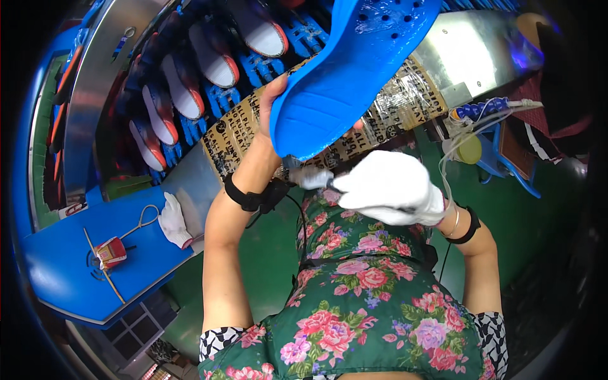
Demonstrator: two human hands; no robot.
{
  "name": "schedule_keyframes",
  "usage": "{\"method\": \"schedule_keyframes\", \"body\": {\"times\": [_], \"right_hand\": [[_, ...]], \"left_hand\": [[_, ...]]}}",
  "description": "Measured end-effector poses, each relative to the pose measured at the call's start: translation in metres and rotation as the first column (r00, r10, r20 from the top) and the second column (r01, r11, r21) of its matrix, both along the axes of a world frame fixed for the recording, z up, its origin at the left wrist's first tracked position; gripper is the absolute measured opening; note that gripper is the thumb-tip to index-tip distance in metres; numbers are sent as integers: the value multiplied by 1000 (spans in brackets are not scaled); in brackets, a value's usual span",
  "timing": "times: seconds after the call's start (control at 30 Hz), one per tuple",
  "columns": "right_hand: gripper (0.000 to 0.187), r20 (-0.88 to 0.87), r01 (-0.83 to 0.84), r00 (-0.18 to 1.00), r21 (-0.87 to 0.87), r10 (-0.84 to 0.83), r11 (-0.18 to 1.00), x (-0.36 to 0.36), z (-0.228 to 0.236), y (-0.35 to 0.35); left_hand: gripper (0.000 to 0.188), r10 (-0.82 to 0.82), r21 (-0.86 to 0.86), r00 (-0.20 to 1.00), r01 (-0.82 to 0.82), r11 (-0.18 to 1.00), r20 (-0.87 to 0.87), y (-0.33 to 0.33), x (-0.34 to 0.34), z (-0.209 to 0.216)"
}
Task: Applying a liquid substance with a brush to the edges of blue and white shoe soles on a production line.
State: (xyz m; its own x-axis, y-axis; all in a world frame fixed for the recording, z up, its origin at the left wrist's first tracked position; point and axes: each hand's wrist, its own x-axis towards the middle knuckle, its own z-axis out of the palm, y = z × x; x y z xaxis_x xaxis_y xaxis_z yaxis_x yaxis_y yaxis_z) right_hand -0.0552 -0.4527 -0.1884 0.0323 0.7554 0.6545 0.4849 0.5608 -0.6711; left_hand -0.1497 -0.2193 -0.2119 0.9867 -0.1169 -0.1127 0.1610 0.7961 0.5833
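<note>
My bare left hand (pixel 271 106) is closed round a large blue shoe sole (pixel 329 95), its thumb along the left edge and a fingertip showing past the right edge. The sole is tilted, has a wet shine, grooves on its near half and several small holes on its far half. My right hand (pixel 389 187), in a white knitted glove, grips the dark end of a brush (pixel 310 177). Motion blurs its pale head, which is by the sole's near end; whether they touch I cannot tell. The glove hides most of the handle.
Several dark shoe uppers (pixel 212 60) with white bottoms and red edges stand on blue racks (pixel 263 66) at the upper left. A taped cardboard ledge (pixel 221 142) lies beneath the sole. On a blue table (pixel 69 272) lie a white glove (pixel 172 221) and a red box (pixel 111 253). Cables (pixel 453 149) hang right.
</note>
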Motion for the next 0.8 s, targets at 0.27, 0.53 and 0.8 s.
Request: {"method": "schedule_keyframes", "body": {"times": [0.27, 0.53, 0.8], "right_hand": [[13, -659, -138, 741, -339, -130, 930, -1, 6, 6], [19, 8, 544, 839, 51, -545, 838, 55, 42, 34], [10, -387, 147, 902, -138, -190, 979, 20, 70, 24]], "left_hand": [[112, 143, -99, 989, -140, 985, 26, -5, -2, 0], [101, 186, -436, 982, -165, 885, 5, -55, -26, -29], [103, 323, -317, 922, -247, 916, 215, -30, -63, 30]]}}
